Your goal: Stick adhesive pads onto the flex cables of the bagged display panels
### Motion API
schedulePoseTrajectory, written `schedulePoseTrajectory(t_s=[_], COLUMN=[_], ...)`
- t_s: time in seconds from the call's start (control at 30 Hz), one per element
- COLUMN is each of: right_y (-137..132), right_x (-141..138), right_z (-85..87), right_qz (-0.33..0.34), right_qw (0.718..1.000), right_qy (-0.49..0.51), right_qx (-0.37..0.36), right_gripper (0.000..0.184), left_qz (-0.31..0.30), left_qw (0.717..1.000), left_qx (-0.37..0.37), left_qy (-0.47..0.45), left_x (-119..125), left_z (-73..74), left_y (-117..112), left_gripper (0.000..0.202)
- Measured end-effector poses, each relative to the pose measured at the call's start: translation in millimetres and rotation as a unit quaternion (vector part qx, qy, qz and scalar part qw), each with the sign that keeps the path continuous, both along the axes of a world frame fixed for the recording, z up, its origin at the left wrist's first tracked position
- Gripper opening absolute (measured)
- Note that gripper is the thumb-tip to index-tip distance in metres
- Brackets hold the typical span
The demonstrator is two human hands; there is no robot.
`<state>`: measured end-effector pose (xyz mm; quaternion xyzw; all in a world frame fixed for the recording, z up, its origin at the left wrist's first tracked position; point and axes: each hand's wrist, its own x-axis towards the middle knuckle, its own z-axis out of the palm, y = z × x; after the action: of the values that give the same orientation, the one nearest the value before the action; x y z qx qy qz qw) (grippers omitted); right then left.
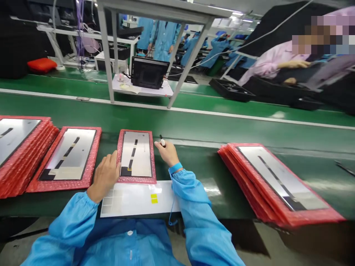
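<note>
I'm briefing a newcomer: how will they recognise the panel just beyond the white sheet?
On the green bench, find the white sheet with two yellow patches. Just beyond, on red bubble wrap, lies the panel. Unlike the panels to either side, it lies between the left hand and right hand.

Room to the right of the right hand [168,151], a squeeze around the left hand [107,173]
Bare green bench [201,160] runs rightward from the right hand until a stack of red-wrapped panels [277,181] blocks it; beyond both hands stand the shelf frame's legs [110,74]; the left hand sits between the left panel [73,153] and the middle panel [144,151] (touching the latter's edge)
</note>
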<state>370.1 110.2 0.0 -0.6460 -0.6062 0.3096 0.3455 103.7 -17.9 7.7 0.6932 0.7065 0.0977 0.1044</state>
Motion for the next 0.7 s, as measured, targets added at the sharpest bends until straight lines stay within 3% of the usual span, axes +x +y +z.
schedulePoseTrajectory(t_s=[0.07,0.13,0.2,0.27,0.37,0.47,0.7], right_y=[-22,-50,-79,-109,-149,-178,-195], right_x=[15,31,46,59,70,70,51], right_z=[6.2,12.5,16.3,15.8,7.2,-3.4,-11.1], right_qz=[-0.016,-0.03,-0.046,-0.071,-0.108,-0.102,0.006], right_qw=[0.999,0.995,0.989,0.982,0.971,0.965,0.974], right_qy=[0.052,0.097,0.136,0.171,0.213,0.24,0.211], right_qx=[0.002,0.004,0.022,0.041,-0.006,-0.034,-0.076], right_gripper=[0.046,0.056,0.061,0.062,0.063,0.057,0.027], left_qz=[-0.075,-0.205,-0.378,-0.477,-0.5,-0.496,-0.514], left_qw=[0.997,0.977,0.923,0.877,0.866,0.868,0.856], left_qx=[0.015,0.027,0.048,0.045,0.022,0.021,0.054], left_qy=[-0.015,-0.04,-0.054,-0.042,-0.017,-0.017,0.005], left_x=[9,22,35,43,43,38,55], left_z=[-1.0,-7.2,-17.2,-27.9,-37.9,-37.1,-26.8], left_y=[-23,-49,-72,-86,-89,-82,-64], left_gripper=[0.046,0.042,0.051,0.065,0.068,0.059,0.064])
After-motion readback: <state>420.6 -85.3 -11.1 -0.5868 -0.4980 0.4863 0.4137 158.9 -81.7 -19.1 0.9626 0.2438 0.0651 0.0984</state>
